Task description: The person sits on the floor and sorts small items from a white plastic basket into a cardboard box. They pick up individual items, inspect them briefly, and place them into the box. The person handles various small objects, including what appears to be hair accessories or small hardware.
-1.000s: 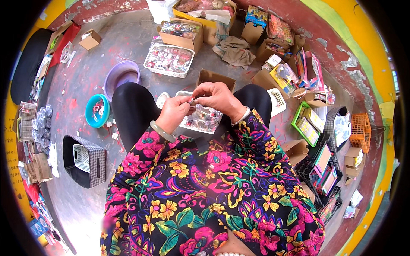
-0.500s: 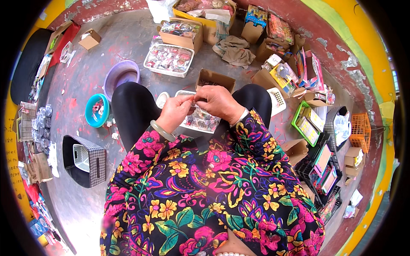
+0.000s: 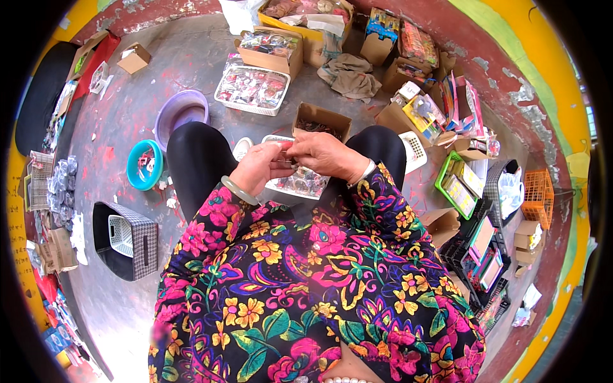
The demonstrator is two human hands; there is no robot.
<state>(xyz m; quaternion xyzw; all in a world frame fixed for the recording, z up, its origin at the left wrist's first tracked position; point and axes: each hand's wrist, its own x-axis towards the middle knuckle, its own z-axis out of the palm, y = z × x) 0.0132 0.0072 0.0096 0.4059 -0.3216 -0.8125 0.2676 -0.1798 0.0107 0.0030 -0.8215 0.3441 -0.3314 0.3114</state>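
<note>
My left hand (image 3: 260, 168) and my right hand (image 3: 324, 155) meet between my knees, fingertips close together. Something small, partly reddish and dark, sits between the left fingers; its kind is hidden by the hands. The right thumb and fingers are pinched at the same spot. Below the hands, a white basket (image 3: 295, 185) holds small clear-wrapped pieces in red and pink, partly covered by my hands. Just beyond the right hand stands an open cardboard box (image 3: 336, 118) with dark brownish contents.
On the left are a purple basin (image 3: 168, 110), a teal basin (image 3: 132, 167) and a checked bin (image 3: 148, 246). Ahead stands another white basket (image 3: 249, 110) of wrapped pieces. To the right are a green crate (image 3: 465, 205), black crates and an orange basket (image 3: 539, 191).
My left hand has turned and its fingers have spread a little under the right hand. The right hand has shifted slightly down, its fingers still pinched.
</note>
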